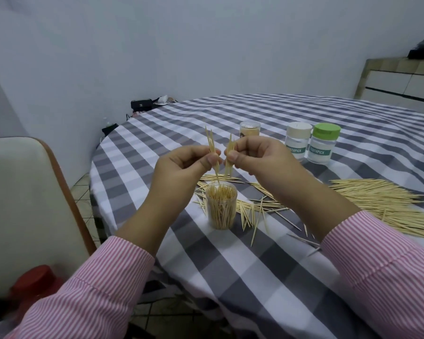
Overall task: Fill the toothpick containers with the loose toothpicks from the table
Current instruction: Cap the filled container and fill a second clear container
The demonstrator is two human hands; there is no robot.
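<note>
1. Two things could go wrong, as I judge it: the open jar (221, 208) below my hands looks nearly full, so forcing more sticks in could splay them over the rim or tip it; a slack pinch would scatter sticks on the cloth.
2. Round table (267, 277) under a grey-and-white checked cloth, pale wall behind, a chair (27, 192) at my left.
3. Loose toothpicks (387, 204) lie heaped on my right, with more strewn around the jar.
4. Three capped jars (324, 146) stand farther back.
5. My left hand (181, 171) pinches a small upright bundle (212, 152) over the jar.
6. My right hand (257, 157) pinches a second bundle (229, 155) just beside it.
</note>
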